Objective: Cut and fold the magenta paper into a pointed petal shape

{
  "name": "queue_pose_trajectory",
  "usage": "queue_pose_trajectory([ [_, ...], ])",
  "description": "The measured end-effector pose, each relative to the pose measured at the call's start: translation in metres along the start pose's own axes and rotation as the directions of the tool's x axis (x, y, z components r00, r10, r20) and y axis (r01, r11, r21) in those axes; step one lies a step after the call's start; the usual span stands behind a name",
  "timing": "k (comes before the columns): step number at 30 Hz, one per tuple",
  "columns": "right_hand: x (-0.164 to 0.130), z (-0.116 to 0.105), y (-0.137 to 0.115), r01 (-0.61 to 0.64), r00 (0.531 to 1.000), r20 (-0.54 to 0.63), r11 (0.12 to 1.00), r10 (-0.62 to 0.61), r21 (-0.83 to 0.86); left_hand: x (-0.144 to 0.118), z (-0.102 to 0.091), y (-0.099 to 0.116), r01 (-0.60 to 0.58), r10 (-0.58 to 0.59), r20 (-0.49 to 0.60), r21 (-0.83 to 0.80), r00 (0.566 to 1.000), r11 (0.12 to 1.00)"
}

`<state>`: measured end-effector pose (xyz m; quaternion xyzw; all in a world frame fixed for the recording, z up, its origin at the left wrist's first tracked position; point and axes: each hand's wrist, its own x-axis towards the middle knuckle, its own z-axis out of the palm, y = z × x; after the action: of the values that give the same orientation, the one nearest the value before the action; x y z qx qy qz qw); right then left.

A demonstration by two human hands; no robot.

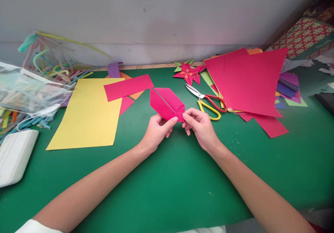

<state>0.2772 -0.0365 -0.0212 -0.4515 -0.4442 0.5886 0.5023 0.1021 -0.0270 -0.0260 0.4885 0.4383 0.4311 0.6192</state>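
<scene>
A folded sheet of red paper (168,100) is held up over the table between my two hands. Its flaps meet along a slanting slit in the middle, and its near corner is folded. My left hand (158,130) pinches the near edge between thumb and fingers. On the right corner, my right hand (199,125) grips with thumb and forefinger. Just beyond the right hand lie scissors (205,100) with one red and one yellow handle. A red strip of paper (127,87) rests on the left, partly over a yellow sheet (88,114).
Folded red and green paper stars (187,72) lie near the wall. Large red sheets (250,83) are stacked at the right. Pipe cleaners (52,62), a plastic bag (28,86) and a white box-like object (18,156) crowd the left of the green table (167,191).
</scene>
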Motion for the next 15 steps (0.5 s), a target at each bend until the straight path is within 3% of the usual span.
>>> queue_pose_trajectory([
  [15, 0.0001, -0.0016, -0.0039, -0.003, 1.0, -0.005, 1.0, 0.004, 0.012, -0.0017, 0.0014, 0.0022, -0.018, 0.019, -0.023, 0.07, 1.0, 0.997],
])
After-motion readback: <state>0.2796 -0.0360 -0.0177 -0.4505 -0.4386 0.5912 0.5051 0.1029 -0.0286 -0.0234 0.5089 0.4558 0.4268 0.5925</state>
